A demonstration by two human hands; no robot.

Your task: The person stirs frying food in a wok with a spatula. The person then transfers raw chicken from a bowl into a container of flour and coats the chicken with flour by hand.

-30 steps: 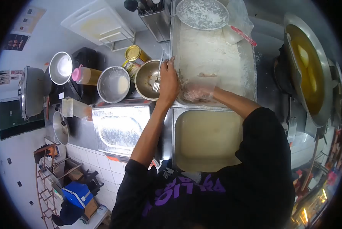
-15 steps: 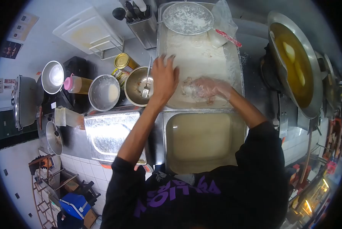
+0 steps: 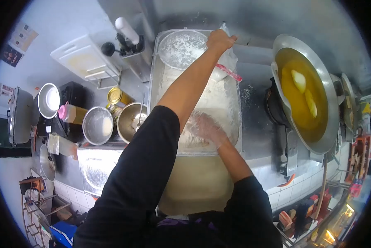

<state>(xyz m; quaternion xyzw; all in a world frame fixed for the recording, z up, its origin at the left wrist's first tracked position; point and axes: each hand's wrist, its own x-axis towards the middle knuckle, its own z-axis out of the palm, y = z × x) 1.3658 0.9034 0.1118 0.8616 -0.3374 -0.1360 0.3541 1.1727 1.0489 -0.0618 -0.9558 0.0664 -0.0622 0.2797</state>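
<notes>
My left hand (image 3: 221,41) is stretched to the far right corner of the flour tray (image 3: 239,111), its fingers closed on the top of a clear plastic bag (image 3: 231,60). A red strip (image 3: 229,72) lies across the lower part of the bag. My right hand (image 3: 208,129), in a clear plastic glove, is down in the white flour (image 3: 212,99) near the tray's front edge. Its fingers are curled and floury, and what lies under them is hidden. A floured round sieve (image 3: 183,49) rests at the tray's back left.
On the right stands a wok (image 3: 282,45) of oil with two pale pieces in it. A pan of cloudy liquid (image 3: 198,182) is in front of the tray. To the left are metal bowls (image 3: 98,126), a gold-lidded can (image 3: 117,96), a pink-capped bottle (image 3: 74,113) and a utensil holder (image 3: 138,62).
My left hand has moved from above the tray's left side to the bag at the far right and closed on it. My right hand stays in the flour. The view has shifted.
</notes>
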